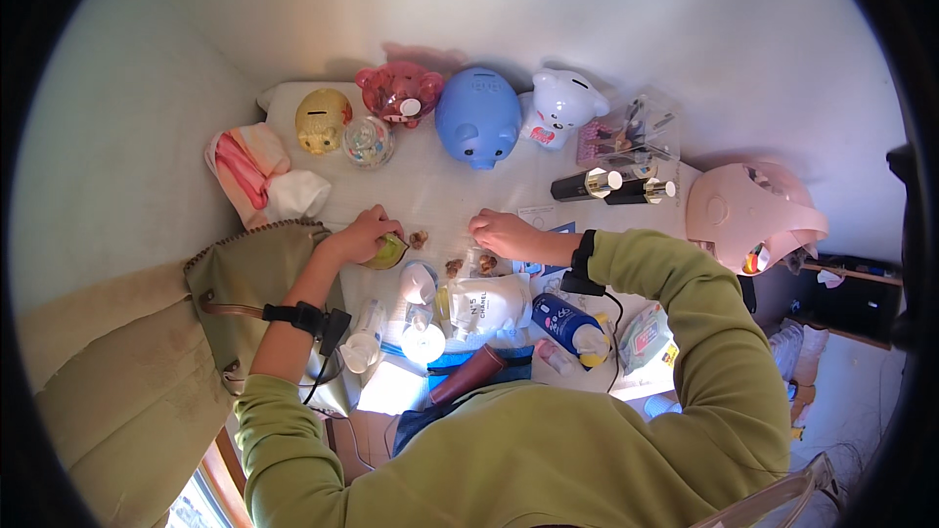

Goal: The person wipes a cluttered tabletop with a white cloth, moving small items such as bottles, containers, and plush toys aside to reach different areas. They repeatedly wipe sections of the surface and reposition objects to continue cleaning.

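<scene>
My left hand [370, 233] is closed on a small green rounded thing [388, 252] with a pale edge, perhaps a little pouch. Right beside it lies a small brown object [419, 240], possibly a hair clip. Across the table my right hand [504, 234] has its fingers bunched together over the white surface; whatever they may hold is hidden. Below that hand are two more small brown pieces [455, 268]. Nearer to me stand a clear-capped bottle [418, 284], a white pouch [489, 306] and a dark blue bottle [567, 323].
Along the back stand a yellow bank [323, 121], a red pig bank [399, 95], a blue pig bank [477, 117] and a white bank [562, 108]. Right of them are black bottles [587, 184], a clear organizer [646, 129] and a pink case [748, 215]. A green bag [245, 279] sits left.
</scene>
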The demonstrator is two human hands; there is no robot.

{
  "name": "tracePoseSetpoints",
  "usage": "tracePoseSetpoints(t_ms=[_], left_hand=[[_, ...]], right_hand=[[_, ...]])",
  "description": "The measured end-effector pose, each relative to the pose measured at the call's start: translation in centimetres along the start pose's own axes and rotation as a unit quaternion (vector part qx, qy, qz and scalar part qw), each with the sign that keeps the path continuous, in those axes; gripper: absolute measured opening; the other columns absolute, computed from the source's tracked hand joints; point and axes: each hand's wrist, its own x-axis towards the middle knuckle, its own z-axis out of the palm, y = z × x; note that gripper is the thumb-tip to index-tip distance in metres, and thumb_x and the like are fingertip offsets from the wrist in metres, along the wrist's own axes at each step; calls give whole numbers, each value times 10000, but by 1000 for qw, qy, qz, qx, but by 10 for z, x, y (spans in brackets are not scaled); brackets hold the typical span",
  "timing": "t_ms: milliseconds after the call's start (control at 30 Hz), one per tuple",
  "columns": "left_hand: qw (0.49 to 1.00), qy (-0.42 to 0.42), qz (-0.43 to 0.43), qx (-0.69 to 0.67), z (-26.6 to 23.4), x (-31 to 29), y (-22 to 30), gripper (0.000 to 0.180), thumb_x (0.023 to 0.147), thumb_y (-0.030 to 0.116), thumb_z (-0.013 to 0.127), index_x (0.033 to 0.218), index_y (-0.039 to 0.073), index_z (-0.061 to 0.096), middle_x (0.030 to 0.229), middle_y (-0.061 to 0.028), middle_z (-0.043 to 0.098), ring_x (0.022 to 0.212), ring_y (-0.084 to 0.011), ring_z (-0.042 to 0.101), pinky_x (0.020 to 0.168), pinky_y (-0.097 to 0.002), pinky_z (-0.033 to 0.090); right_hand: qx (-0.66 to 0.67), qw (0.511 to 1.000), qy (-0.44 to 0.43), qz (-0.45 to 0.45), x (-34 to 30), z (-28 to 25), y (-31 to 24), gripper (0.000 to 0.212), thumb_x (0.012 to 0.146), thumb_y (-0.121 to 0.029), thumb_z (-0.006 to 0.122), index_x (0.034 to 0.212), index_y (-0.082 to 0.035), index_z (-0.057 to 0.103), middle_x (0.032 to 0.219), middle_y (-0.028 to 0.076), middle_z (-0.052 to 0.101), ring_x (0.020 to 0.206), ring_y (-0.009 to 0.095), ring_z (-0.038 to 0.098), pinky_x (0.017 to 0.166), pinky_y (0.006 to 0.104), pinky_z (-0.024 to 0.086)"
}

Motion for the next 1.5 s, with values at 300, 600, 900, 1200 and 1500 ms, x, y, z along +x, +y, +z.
tracePoseSetpoints(t_ms=[300,600,900,1200,1500], left_hand=[[1000,-2,-10,-6,0,-1,1,461,704,-90,505,1038,193,648,1017,-135,468,973,-348,473,883,-399,414],[1000,1,-2,-12,0,0,-2,436,697,-76,549,1041,176,642,998,-127,447,978,-331,471,910,-386,402],[1000,-22,-14,-5,-2,2,-1,435,702,-70,557,1048,181,641,1014,-130,444,990,-335,473,921,-384,402],[1000,-19,-11,-10,-2,2,-2,424,706,-64,556,1045,176,640,1010,-124,445,998,-330,468,926,-378,398],[1000,-20,-18,-11,-1,3,-3,422,710,-64,549,1043,175,650,1009,-128,448,995,-323,477,925,-377,404]], right_hand=[[10,989,4,145,18,-2,-17,85,659,14,603,679,-63,572,871,83,578,885,312,559,703,391,513],[146,950,91,260,32,-21,2,104,670,26,614,718,-28,538,749,138,555,729,329,573,646,412,449],[18,988,122,92,52,-24,10,90,735,-21,588,811,-60,562,869,90,549,882,295,557,699,387,483],[2,997,64,36,45,-12,11,151,680,16,603,799,-61,549,855,88,543,887,295,544,703,383,484],[411,887,167,129,-6,-95,-33,170,744,104,593,849,-24,555,891,32,561,830,94,551,748,242,473]])
